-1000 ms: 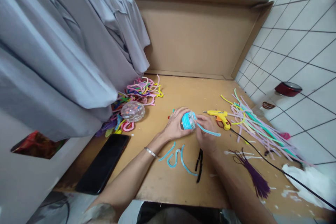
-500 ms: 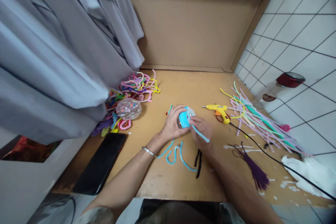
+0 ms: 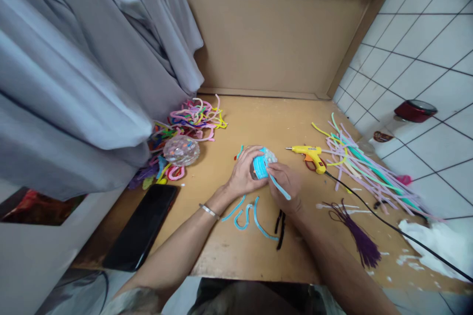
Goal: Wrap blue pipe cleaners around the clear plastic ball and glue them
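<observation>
Cupping clear, rounded, blue-wrapped object (image 3: pixel 260 167) in left hand (image 3: pixel 243 173), pinching light-blue fuzzy strand (image 3: pixel 281 188) in right hand (image 3: pixel 291 182); could unwind if loosened.

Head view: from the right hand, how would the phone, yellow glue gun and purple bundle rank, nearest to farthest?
1. Yellow glue gun, just right of the right hand.
2. Purple bundle, front right.
3. Phone, over on the left.

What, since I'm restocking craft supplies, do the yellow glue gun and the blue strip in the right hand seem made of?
Yellow glue gun: probably plastic, smooth and evenly coloured, with moulded contours. Blue strip: perhaps matt chenille fibre, judging by soft edges; any core is hidden.
</observation>
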The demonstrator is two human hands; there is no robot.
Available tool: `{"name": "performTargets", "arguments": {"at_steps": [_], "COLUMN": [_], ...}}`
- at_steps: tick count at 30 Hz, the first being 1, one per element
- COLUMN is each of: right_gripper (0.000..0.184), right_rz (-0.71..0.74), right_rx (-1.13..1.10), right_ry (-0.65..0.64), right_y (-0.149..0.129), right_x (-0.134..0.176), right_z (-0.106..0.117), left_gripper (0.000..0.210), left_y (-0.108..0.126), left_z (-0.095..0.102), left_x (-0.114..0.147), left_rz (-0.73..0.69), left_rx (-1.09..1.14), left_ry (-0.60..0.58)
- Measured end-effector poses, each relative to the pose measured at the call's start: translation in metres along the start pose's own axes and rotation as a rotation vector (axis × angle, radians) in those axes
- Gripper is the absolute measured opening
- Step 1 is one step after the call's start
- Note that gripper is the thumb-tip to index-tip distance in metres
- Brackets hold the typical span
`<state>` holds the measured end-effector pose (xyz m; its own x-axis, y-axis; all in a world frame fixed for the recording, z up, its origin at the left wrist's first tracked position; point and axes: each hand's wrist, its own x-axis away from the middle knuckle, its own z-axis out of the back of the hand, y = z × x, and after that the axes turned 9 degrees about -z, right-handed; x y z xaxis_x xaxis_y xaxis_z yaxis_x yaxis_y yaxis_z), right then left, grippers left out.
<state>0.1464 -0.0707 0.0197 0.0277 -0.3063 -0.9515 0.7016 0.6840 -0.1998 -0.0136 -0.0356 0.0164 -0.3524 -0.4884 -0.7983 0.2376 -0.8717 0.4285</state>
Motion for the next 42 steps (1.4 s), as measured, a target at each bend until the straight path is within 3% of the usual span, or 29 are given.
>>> {"name": "performTargets", "arguments": {"at_steps": [23,42], "right_gripper": [0.021,0.023], "right_rz": [-0.001,-0.004], "right_rx": [0.005,-0.025], "right_ry": [-0.101,-0.153], "right_y": [-0.003,-0.002], "right_x": [-0.005,-0.011], "right_z": [0.006,0.011], "left_gripper": [0.055,0.046], "left_y": [-0.001,-0.001], "left_z": [-0.001,0.002], "left_x": [0.002,0.007], "left_rz": [-0.069,-0.128], "left_rx": [-0.011,-0.085], "left_ry": [0.004,-0.079]}}
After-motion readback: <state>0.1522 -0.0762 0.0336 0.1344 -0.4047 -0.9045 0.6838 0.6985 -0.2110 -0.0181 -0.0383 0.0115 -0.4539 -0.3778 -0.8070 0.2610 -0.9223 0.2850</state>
